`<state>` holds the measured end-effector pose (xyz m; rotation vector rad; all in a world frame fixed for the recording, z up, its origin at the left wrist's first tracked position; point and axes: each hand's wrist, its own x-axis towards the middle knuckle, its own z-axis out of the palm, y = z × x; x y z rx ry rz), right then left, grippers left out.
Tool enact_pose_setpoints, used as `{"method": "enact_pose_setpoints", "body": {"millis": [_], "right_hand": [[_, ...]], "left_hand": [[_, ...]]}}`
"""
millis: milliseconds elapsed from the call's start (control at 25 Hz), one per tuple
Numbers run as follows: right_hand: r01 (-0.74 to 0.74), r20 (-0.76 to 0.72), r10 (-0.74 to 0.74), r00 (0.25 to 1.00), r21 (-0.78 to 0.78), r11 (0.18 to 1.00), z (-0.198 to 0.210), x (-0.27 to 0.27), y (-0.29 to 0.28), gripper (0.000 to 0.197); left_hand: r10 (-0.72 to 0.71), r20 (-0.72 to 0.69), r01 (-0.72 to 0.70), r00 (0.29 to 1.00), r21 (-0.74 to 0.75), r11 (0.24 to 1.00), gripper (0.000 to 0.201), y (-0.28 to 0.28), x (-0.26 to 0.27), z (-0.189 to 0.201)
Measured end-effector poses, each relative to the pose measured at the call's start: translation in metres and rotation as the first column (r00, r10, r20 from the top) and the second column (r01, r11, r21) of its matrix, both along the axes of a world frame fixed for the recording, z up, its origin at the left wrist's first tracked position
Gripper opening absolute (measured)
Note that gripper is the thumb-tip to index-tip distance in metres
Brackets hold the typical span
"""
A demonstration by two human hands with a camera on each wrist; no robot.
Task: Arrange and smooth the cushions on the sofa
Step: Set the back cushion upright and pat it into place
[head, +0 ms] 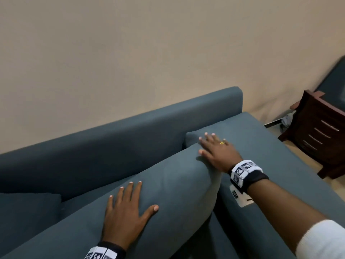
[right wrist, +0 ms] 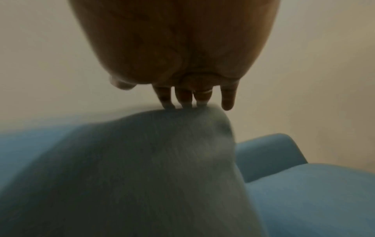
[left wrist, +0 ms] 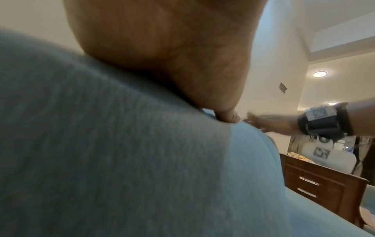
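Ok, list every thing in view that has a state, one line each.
Back cushion: tilted off the backrest, top corner under the right hand.
Left hand: flat, fingers spread, pressing the cushion's face.
Right hand: fingers straight, resting on the cushion's top corner.
Small cushion: lying on the seat at left, untouched.
Sofa backrest: bare.
Wooden drawer unit: drawers closed.

Left hand (head: 123, 215) flat, fingers spread; right hand (head: 217, 153) extended, fingers straight.
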<state>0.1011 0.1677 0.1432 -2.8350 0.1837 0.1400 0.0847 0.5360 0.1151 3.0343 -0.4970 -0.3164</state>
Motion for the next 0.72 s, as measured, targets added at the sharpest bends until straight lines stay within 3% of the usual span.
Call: {"method": "enact_pose_setpoints", "body": {"millis": [80, 120, 240, 280, 360, 400, 440, 520, 560, 680, 720], "right_hand": [[0.135, 0.196, -0.162, 0.967, 0.148, 0.98, 0.029, 0.005, 0.0, 0.082], [0.127, 0.191, -0.15, 0.97, 0.127, 0.984, 0.037, 0.002, 0.007, 0.075], [-0.091, -0.023, 0.088, 0.996, -0.156, 0.984, -0.007, -0.013, 0.031, 0.108], [-0.038, -0.025, 0.036, 0.999, -0.123, 0.992, -0.006, -0.016, 0.036, 0.106], [0.111, 0.123, -0.117, 0.986, 0.052, 0.992, 0.014, -0.01, 0.037, 0.08], [0.118, 0.132, -0.126, 0.983, 0.064, 0.991, 0.021, -0.008, 0.039, 0.077], [0.052, 0.056, -0.053, 0.997, 0.008, 0.999, 0.024, -0.01, 0.051, 0.085], [-0.113, -0.006, 0.113, 0.994, -0.146, 0.983, -0.009, -0.016, 0.063, 0.117], [-0.126, -0.021, 0.124, 0.992, -0.13, 0.983, -0.013, -0.015, 0.066, 0.122], [-0.005, 0.163, -0.007, 0.987, 0.074, 0.997, 0.014, -0.015, 0.073, 0.087], [-0.003, 0.152, -0.004, 0.988, 0.044, 0.999, 0.018, -0.018, 0.078, 0.082]], "left_hand": [[0.01, 0.021, -0.01, 1.0, -0.029, 1.0, 0.108, 0.008, -0.005, -0.004], [0.011, 0.02, -0.01, 1.0, -0.033, 0.999, 0.106, 0.011, -0.007, -0.005], [-0.038, 0.024, 0.038, 0.999, -0.026, 0.999, 0.103, 0.016, -0.012, -0.005], [-0.06, 0.033, 0.061, 0.998, -0.018, 0.998, 0.101, 0.018, -0.012, -0.005], [-0.04, 0.064, 0.041, 0.997, -0.007, 0.999, 0.092, 0.029, -0.004, -0.005], [-0.007, 0.049, 0.007, 0.999, 0.003, 1.0, 0.091, 0.038, 0.002, -0.003], [0.022, 0.018, -0.022, 1.0, 0.009, 1.0, 0.094, 0.046, 0.005, -0.002], [0.026, -0.031, -0.025, 0.999, 0.022, 0.999, 0.102, 0.056, 0.003, -0.001], [0.015, -0.036, -0.015, 0.999, 0.019, 1.0, 0.104, 0.056, 0.0, 0.0], [0.005, -0.029, -0.003, 1.0, 0.041, 0.999, 0.102, 0.052, -0.008, 0.0], [0.0, -0.021, 0.001, 1.0, 0.05, 0.999, 0.1, 0.052, -0.01, 0.001]]}}
